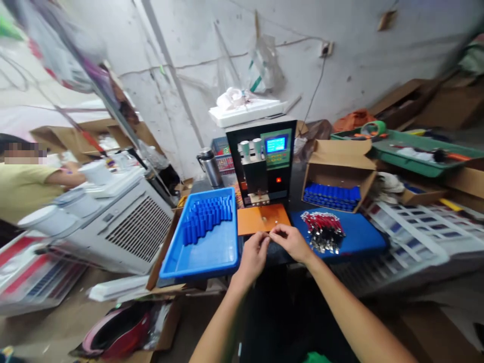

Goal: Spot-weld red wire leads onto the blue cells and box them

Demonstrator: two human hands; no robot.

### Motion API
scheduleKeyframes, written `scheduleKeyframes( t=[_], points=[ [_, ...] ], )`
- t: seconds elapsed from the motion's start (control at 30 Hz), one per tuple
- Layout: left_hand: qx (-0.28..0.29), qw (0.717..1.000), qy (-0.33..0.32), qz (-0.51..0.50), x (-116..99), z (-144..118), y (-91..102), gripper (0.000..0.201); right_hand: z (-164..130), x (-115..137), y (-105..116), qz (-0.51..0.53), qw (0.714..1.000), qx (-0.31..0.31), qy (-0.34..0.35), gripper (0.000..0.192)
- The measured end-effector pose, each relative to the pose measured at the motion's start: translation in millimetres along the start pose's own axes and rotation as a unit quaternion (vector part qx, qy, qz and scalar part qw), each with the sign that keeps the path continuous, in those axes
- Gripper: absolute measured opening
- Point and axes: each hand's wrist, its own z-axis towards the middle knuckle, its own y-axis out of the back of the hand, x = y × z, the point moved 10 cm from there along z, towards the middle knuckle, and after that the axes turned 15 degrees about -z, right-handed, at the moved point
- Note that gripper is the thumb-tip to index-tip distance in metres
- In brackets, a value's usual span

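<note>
Left hand (254,256) and right hand (296,244) meet, fingertips drawn together, just before the orange board (249,222) under the black machine (245,179); I cannot tell whether either is grasping anything. Blue cylindrical cells (202,222) stand in the blue plastic tray (214,252) on the left. Red leads (321,222) with silvery ends lie bunched on the right.

Both bare forearms (346,300) reach forward and inward, the bent fingers (283,230) of the left hand (255,252) and right hand (294,242) nearly meeting.
</note>
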Motion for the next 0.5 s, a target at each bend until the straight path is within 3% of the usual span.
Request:
scheduleKeyframes(
  t=[0.17,0.23,0.3,0.33,0.4,0.47,0.5],
  points=[
    [0.017,0.998,0.019,0.050,0,-14,13.3,0.025,-4,0,-12,-0.016,0.999,0.035,0.009,0.026],
    [-0.015,0.996,0.016,0.082,-2,-14,40.8,0.024,-3,-3,-3,-0.022,1.000,0.002,0.000,0.028],
    [-0.088,0.982,0.034,0.163,1,-13,88.1,0.026,-2,-10,8,-0.021,0.999,-0.036,-0.021,0.031],
    [-0.137,0.962,0.057,0.229,4,-14,117.6,0.027,-2,-14,12,-0.018,0.998,-0.049,-0.032,0.032],
    [-0.211,0.890,0.124,0.385,9,-19,173.6,0.036,-3,-21,15,-0.009,0.997,-0.060,-0.050,0.034],
    [-0.227,0.811,0.206,0.498,21,-24,214.3,0.043,-4,-25,14,-0.006,0.997,-0.062,-0.056,0.034],
    [-0.219,0.785,0.240,0.528,29,-25,227.3,0.044,-4,-26,13,-0.008,0.997,-0.062,-0.055,0.035]
  ],
)
